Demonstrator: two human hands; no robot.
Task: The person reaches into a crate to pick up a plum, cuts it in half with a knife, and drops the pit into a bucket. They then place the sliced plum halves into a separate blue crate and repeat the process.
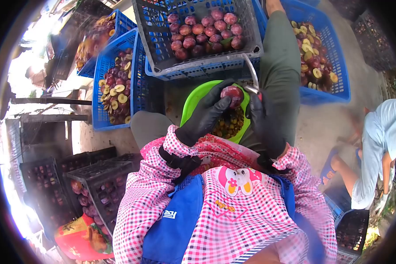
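Note:
My left hand [208,110], in a black glove, is closed around a dark red plum [232,96], the fruit showing between thumb and fingers. In my right hand [265,127], also black-gloved, is a curved metal tool [251,70] with a bit of red at its grip. Its thin bent bar arcs up toward the corner of the black crate; I cannot make out its exact kind. The hands are side by side over a green basin [190,102] that holds small brownish pits [228,125]. Beyond them, a black crate [152,48] of whole plums [207,31] rests on a blue crate.
Blue crates of cut plums stand at left [102,83] and right [339,66]. Black crates of plums [103,189] are stacked at lower left, by a red bag [81,240]. Another person [378,149] bends over at the right.

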